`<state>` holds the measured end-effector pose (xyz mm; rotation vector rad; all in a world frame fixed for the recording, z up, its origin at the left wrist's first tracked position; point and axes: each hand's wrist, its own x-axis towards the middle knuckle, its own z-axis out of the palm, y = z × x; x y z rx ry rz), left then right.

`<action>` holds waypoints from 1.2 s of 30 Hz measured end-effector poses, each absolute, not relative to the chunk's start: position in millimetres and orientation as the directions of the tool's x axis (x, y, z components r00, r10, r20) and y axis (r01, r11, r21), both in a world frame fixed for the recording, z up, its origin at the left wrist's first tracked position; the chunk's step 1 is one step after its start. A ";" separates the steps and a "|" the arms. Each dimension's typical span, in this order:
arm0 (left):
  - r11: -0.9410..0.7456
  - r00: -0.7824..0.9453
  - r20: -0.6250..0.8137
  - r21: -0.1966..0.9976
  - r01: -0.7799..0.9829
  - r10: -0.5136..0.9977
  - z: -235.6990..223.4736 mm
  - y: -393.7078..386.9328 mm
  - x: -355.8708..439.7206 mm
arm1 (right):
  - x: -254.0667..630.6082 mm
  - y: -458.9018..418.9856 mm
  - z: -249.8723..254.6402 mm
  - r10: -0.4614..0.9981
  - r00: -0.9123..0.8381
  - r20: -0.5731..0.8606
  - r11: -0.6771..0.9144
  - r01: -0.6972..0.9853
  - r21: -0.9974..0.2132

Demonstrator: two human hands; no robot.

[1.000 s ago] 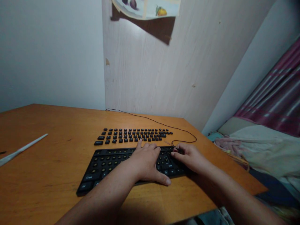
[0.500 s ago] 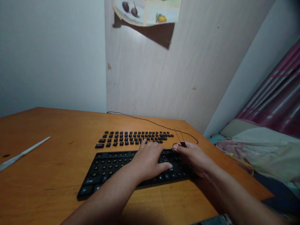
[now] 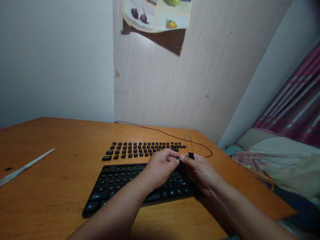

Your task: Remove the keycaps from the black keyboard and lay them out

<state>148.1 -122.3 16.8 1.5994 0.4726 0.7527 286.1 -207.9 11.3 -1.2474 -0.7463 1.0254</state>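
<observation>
A black keyboard (image 3: 120, 181) lies on the orange wooden table (image 3: 55, 200) with most of its keycaps off. Rows of loose black keycaps (image 3: 142, 149) are laid out just behind it. My right hand (image 3: 200, 171) is raised above the keyboard's right end and pinches a wire keycap puller (image 3: 190, 150), its thin loops pointing up. My left hand (image 3: 160, 166) has its fingers curled and meets the right hand at the puller's lower end. What sits between the fingertips is too small to make out.
A thin black cable (image 3: 160, 130) runs from the wall across the table to the keyboard's right side. A long pale stick (image 3: 25, 166) lies at the table's left. Bedding and a striped cloth (image 3: 287, 133) lie right of the table edge. A fruit poster (image 3: 157, 15) hangs on the wall.
My right hand lifted from the keyboard with the puller. My left hand left the keys, curled its fingers and came to the puller's lower end.
</observation>
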 end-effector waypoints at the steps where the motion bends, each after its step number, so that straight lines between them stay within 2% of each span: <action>1: -0.131 0.699 0.187 0.982 -0.133 0.690 17.6 -122.4 147.7 | 285.3 -207.7 10.7 0.923 0.379 -0.057 0.020 -0.196 -0.980; 7: 0.043 0.685 0.077 0.987 -0.157 0.724 15.8 -117.2 148.2 | 285.1 -210.3 10.9 0.935 0.352 0.055 0.058 0.002 -0.998; 12: 0.109 0.696 0.023 0.983 -0.145 0.717 14.5 -114.5 147.1 | 288.9 -210.4 12.8 0.938 0.312 0.152 0.085 0.216 -0.973; 16: 0.141 0.701 -0.003 0.980 -0.140 0.713 16.2 -115.2 145.3 | 293.8 -209.6 12.1 0.934 0.277 0.226 0.112 0.374 -0.921; 21: 0.136 0.703 -0.002 0.982 -0.135 0.711 14.6 -115.0 146.2 | 300.7 -209.8 11.1 0.926 0.195 0.322 0.155 0.583 -0.798; 32: 0.092 0.703 -0.019 0.994 -0.065 0.711 13.5 -118.5 146.6 | 307.7 -215.0 12.1 0.942 0.117 0.314 0.134 0.727 -0.673; 36: 0.077 0.680 -0.028 0.996 -0.041 0.732 14.6 -119.2 146.3 | 326.7 -209.1 14.4 0.917 0.206 0.341 0.089 0.727 -0.681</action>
